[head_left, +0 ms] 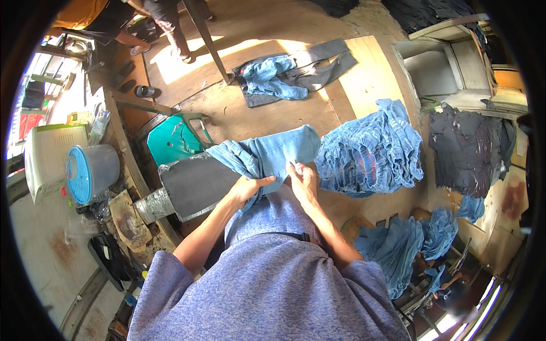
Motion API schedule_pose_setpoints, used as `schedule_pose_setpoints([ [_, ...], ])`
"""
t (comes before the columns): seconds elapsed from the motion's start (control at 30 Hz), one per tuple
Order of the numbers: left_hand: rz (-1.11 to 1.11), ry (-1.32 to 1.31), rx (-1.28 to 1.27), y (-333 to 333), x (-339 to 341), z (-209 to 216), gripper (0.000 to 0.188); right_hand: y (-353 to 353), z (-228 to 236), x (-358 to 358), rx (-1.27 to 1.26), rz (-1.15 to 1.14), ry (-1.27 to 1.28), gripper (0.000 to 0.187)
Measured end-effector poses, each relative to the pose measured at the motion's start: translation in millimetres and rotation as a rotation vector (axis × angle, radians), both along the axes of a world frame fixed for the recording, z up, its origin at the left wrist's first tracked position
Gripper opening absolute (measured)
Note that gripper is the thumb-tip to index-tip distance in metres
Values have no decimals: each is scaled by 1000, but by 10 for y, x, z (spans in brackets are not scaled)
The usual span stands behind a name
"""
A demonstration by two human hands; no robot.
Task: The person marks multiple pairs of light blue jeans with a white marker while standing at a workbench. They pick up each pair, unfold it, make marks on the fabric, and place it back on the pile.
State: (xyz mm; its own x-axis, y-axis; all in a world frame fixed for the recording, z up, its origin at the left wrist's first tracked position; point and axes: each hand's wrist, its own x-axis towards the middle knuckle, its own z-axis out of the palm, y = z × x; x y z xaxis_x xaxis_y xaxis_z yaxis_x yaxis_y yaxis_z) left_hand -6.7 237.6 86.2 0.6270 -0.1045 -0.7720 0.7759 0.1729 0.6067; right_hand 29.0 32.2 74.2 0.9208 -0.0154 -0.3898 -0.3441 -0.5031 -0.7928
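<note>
Your left hand (pixel 250 186) grips a bunched fold of the light blue jeans (pixel 267 153), with the fingers curled tight around the cloth at the near edge. Your right hand (pixel 302 182) lies just beside it, its grip narrow, with the fingertips pinching the same pair of jeans a little to the right. The jeans are draped over the end of a dark grey padded board (pixel 196 184), which sticks out from the left at an angle; one leg runs flat toward the right and the rest is crumpled on the left. The board's stem is wrapped in silvery foil (pixel 152 206).

Just to the right of your hands sits a heap of ripped blue jeans (pixel 368 150), near the garment you hold, though you cannot tell whether they touch. Farther right is a stack of dark clothes (pixel 469 150). Below that, more blue jeans (pixel 398 250) lie in a lower pile by your right elbow. On the wooden floor (pixel 267 113) ahead, a grey and blue pair of trousers (pixel 293 71) lies spread out, well apart from you. A teal plastic chair (pixel 170 145) stands behind the board, and a round tub with a blue lid (pixel 91 170) sits off to the left. Another person's legs (pixel 168 28) show at the top.
</note>
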Motion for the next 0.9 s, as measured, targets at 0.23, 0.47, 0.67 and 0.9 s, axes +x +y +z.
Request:
schedule_pose_setpoints([
  [0.23, -7, 53, -41, 24, -14, -20, 45, -97, 89, 112, 47, 92, 58, 39],
  [0.47, 105, 132, -387, 151, -19, 122, 39, -187, 16, 125, -13, 133, -18, 45],
  [0.67, 49, 12, 69, -209, 108, 81, 50, -170, -18, 45, -29, 154, -183, 46],
  [0.9, 12, 48, 84, -146, 51, 167, 45, -220, 72, 122, 25, 231, -14, 44],
])
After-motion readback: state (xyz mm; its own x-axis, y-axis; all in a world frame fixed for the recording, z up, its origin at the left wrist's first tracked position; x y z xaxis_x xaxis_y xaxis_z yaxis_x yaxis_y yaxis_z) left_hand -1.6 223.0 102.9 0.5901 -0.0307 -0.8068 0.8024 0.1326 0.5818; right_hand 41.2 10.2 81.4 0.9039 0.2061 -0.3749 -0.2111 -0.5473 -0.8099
